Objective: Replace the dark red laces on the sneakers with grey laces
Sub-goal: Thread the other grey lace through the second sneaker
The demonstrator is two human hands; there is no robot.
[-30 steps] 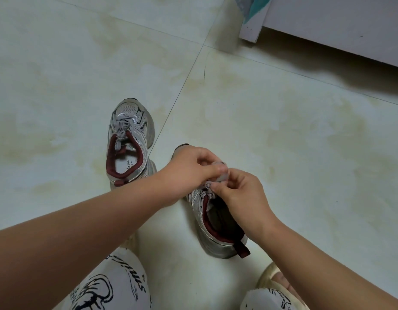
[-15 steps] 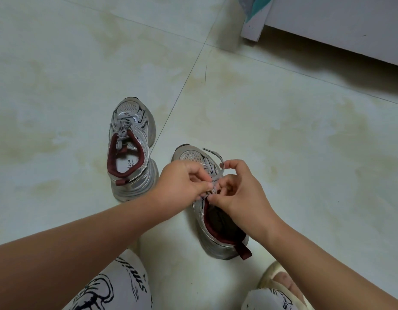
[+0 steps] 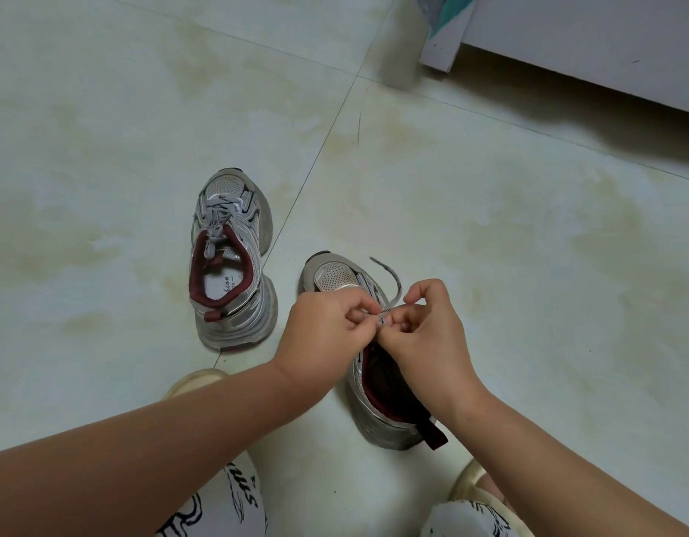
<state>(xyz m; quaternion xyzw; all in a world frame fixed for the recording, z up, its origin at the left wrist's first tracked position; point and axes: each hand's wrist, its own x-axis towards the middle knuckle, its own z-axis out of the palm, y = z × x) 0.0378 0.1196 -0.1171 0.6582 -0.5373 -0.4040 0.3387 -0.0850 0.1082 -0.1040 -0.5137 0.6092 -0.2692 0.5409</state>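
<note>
1. Sneakers: the near one [image 3: 378, 393] stands on the tiled floor [image 3: 529, 265] to the right, heel toward the viewer, under both hands. Risk: it is not braced by anything visible, so a sharp tug on the lace would likely tip or slide it.
2. Left hand [image 3: 327, 339] has fingers curled, tips pinching the grey lace [image 3: 393, 292] at the top of the tongue. Right hand [image 3: 424, 335] is likewise curled, thumb and fingers pinching the same lace just beside the left hand's tips. Neither hand is spread.
3. Risk: a free lace end arcs up and away past the right hand. If either pinch slackens, the knot in hand may loosen; whether a knot is already formed cannot be told, since the fingers hide it.
4. Far sneaker [image 3: 230, 261], to the left, stands apart and untouched, grey lace already tied. Judged: task near completion.
</note>
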